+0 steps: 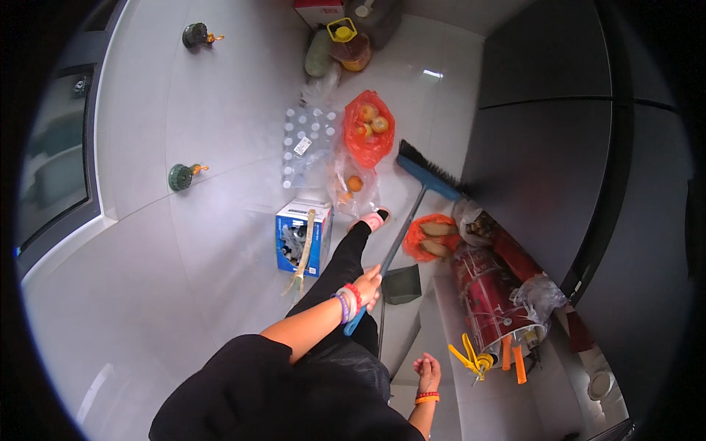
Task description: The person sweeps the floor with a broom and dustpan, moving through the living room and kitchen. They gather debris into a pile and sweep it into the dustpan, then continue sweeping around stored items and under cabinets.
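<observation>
My left hand (368, 288), with beaded bracelets at its wrist, is wrapped around the handle of a broom (398, 242). The blue head and dark bristles of the broom point up and right, near the dark cabinet panels. My right hand (427, 369) is low at the right, loosely curled with nothing visible in it. Between the hands and the broom head, a dark dustpan (401, 284) rests on the floor, beside a thin upright pole. An orange-red bag of tubers or similar long produce (433, 238) lies just right of the broom handle.
Left of the broom are a blue carton (324, 242), shrink-wrapped bottles (300, 146), a clear bag of oranges (358, 195) and a red bag of round fruit (368, 138). At right, a red bucket (485, 297) holds a yellow caulking gun (474, 361) and orange-handled tools. Jugs stand at the top.
</observation>
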{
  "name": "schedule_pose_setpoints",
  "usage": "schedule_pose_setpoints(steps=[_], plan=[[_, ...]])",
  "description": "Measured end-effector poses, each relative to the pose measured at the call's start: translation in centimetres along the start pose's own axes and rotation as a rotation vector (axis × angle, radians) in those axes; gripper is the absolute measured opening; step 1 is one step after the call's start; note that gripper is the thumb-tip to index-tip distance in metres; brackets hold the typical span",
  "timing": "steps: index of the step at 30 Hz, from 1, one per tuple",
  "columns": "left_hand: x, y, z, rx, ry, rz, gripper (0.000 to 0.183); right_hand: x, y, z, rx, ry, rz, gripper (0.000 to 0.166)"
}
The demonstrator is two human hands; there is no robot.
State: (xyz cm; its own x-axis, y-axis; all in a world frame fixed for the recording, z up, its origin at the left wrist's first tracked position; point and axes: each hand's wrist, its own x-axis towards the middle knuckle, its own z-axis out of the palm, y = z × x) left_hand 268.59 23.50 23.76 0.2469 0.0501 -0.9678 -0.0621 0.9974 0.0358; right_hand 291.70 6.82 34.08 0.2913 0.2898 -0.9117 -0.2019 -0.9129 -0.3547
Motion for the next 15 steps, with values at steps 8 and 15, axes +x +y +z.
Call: schedule_pose_setpoints(steps=[8,15], plan=[[-2.9,0.8,3.7,0.142,-0.140,0.054,0.055,9.7,-7.6,10.3,0.349,-0.334,0.479,0.063],[9.1,10.5,-3.4,0.693,-0.215,0.265,0.034,12.3,-7.9,14.3,0.484,-0.353,0.340,0.025]])
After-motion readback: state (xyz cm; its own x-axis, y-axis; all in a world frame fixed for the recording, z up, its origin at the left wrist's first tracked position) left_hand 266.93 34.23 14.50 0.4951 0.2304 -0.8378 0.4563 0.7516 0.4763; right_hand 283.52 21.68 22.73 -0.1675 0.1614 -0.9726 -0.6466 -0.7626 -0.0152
